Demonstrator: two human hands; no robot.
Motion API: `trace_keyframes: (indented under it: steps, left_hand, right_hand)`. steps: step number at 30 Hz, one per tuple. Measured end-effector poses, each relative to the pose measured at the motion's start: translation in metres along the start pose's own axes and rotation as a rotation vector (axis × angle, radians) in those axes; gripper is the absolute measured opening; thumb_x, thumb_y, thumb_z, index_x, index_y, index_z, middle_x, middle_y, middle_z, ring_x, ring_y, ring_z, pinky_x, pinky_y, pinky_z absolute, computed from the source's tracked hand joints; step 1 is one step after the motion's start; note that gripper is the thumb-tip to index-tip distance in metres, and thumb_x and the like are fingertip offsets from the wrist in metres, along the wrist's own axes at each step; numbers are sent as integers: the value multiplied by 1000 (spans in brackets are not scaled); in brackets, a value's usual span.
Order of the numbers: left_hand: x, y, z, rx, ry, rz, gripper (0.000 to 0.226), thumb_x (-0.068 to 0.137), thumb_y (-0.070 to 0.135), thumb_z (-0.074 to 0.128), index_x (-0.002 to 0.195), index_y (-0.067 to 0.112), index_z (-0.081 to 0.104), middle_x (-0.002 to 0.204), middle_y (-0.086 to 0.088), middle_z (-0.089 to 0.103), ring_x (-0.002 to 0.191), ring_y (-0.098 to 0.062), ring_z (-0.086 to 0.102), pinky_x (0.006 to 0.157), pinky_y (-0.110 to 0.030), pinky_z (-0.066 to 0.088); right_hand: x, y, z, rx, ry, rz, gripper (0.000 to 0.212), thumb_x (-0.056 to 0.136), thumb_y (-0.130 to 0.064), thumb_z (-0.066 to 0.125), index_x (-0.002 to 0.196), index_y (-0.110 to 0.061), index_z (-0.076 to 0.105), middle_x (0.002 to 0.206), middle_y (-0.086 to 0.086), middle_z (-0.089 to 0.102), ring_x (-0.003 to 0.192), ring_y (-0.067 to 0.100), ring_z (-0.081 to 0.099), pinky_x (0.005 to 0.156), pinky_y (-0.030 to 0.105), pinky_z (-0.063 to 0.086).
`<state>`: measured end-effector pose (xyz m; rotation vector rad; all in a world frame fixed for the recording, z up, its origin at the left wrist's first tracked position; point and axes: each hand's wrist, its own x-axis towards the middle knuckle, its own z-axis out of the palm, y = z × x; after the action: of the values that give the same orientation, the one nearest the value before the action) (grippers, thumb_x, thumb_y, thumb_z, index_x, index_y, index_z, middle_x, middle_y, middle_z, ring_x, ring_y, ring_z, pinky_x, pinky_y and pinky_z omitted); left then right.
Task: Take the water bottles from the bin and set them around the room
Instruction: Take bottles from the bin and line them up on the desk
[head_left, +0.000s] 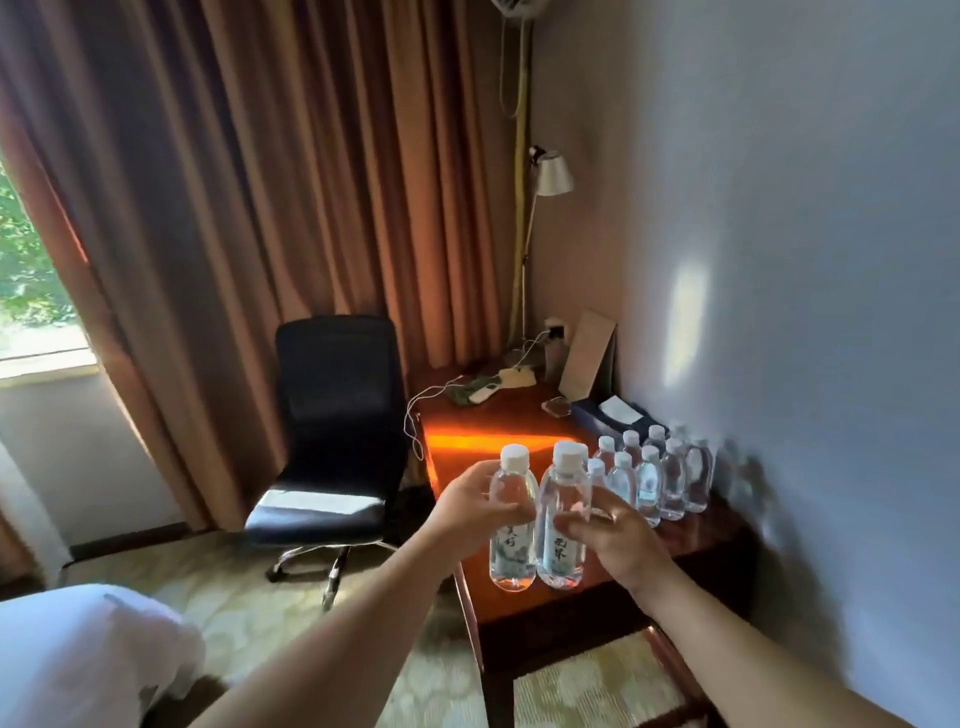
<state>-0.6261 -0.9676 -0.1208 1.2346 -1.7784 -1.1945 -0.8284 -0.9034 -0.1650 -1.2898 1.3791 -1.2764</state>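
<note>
Both hands' fingers grip upright bottles, caps up: left hand (470, 501), right hand (618, 540).

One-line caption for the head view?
Each hand, left and right, holds a bottle above the desk.

Bottle labels (558, 551) carry Chinese characters (too blurred).
</note>
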Motion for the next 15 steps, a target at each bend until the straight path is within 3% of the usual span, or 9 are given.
trace_keyframes:
  steps: [3, 5, 7, 10, 12, 15]
  left_hand:
    - [67, -26, -1, 54, -25, 0, 66, 62, 34, 92, 121, 37, 62, 107, 15, 71, 98, -2, 68, 79, -26, 56]
    - [109, -41, 1, 104, -28, -2, 61, 62, 38, 91, 114, 44, 60, 106, 18, 69, 97, -3, 67, 79, -26, 56]
    - [149, -57, 2, 159, -50, -4, 56, 61, 41, 90, 106, 51, 58, 104, 21, 67, 95, -1, 66, 76, -24, 56]
    - [199, -76, 6, 198, -110, -20, 59, 60, 43, 90, 112, 46, 61, 104, 22, 68, 94, 2, 65, 73, -20, 53]
    - [227, -88, 10, 224, -151, -21, 66, 59, 44, 90, 118, 40, 61, 104, 24, 66, 94, 3, 64, 73, -18, 52]
    - [259, -104, 13, 281, -233, -18, 70, 56, 49, 86, 120, 42, 58, 106, 25, 65, 96, 4, 61, 73, -17, 50]
  right_hand:
    - [56, 26, 2, -29, 55, 20, 34, 70, -53, 84, 102, -53, 72, 110, -19, 74, 105, 2, 67, 92, 30, 48]
    - [90, 45, 4, -37, 104, 28, 48, 62, -66, 82, 107, -58, 68, 112, -30, 67, 106, -4, 60, 80, 20, 46]
    - [119, 65, 5, -26, 171, 54, 58, 57, -71, 82, 112, -56, 67, 108, -28, 70, 103, -4, 63, 76, 15, 46]
    - [152, 83, 6, -72, 185, 109, 35, 68, -61, 82, 100, -54, 70, 96, -13, 78, 96, 14, 71, 68, 13, 56]
    - [171, 94, 5, -71, 216, 145, 25, 72, -51, 84, 95, -52, 73, 97, -19, 78, 98, 4, 70, 70, 9, 55]
    - [191, 106, 10, -68, 244, 190, 36, 71, -48, 86, 103, -45, 70, 100, -31, 74, 97, -14, 66, 72, 3, 44]
